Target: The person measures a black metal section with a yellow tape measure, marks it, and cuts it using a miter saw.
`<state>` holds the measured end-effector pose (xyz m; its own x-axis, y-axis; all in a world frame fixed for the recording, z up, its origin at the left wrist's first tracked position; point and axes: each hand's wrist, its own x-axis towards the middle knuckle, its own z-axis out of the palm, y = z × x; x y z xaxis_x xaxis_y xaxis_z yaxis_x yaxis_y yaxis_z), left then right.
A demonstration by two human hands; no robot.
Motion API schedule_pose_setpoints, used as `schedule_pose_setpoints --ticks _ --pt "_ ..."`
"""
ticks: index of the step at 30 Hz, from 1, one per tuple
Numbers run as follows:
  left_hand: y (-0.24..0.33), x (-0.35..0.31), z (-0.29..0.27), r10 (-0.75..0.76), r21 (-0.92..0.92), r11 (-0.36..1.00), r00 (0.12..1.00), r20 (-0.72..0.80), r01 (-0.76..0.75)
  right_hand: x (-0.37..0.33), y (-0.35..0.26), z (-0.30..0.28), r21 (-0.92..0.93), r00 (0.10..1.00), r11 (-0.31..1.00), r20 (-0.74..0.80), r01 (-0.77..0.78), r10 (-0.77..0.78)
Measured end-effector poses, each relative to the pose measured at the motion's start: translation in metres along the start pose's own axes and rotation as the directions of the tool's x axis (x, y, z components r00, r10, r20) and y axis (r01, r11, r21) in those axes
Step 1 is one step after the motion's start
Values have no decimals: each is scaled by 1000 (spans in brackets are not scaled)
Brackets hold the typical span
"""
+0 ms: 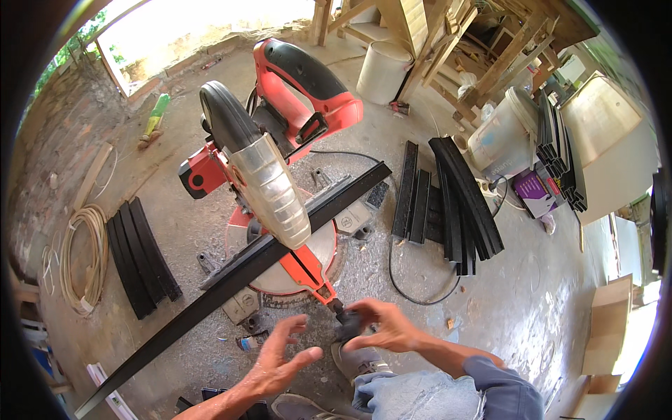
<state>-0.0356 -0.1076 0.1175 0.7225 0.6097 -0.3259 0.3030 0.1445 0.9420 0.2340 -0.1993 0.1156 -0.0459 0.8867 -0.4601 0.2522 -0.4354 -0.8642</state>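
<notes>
A red and black mitre saw [276, 189] stands on the floor in front of me. Across its base lies a long black profile bar [231, 269], slanting from lower left to upper right under the saw's ribbed, clear-looking guard [269, 189]. My right hand [388, 329] has its thumb and fingers around the black knob [348, 325] at the near end of the saw's orange arm. Left of that knob hovers my left hand [276, 360], its fingers spread and nothing in them. It is nearest to the bar and the saw's base.
Cut black profiles lie in a stack [448, 203] at right and a row [143, 259] at left, beside a coiled hose [87, 255]. A black cable [413, 301] loops right of the saw. Buckets [385, 70] and scrap timber stand behind. My shoe [360, 360] is below the knob.
</notes>
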Motion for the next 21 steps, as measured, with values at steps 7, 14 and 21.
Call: schedule_pose_setpoints --ticks 7,14,21 --pt "15 6 -5 61 199 980 983 -174 -25 58 -19 83 257 936 909 40 329 -350" --pt "-39 -7 -48 191 576 815 910 -369 62 96 -2 21 687 980 726 123 31 -158" --pt "-76 -34 -102 280 750 615 822 -497 244 181 59 -146 515 783 785 -619 344 64"
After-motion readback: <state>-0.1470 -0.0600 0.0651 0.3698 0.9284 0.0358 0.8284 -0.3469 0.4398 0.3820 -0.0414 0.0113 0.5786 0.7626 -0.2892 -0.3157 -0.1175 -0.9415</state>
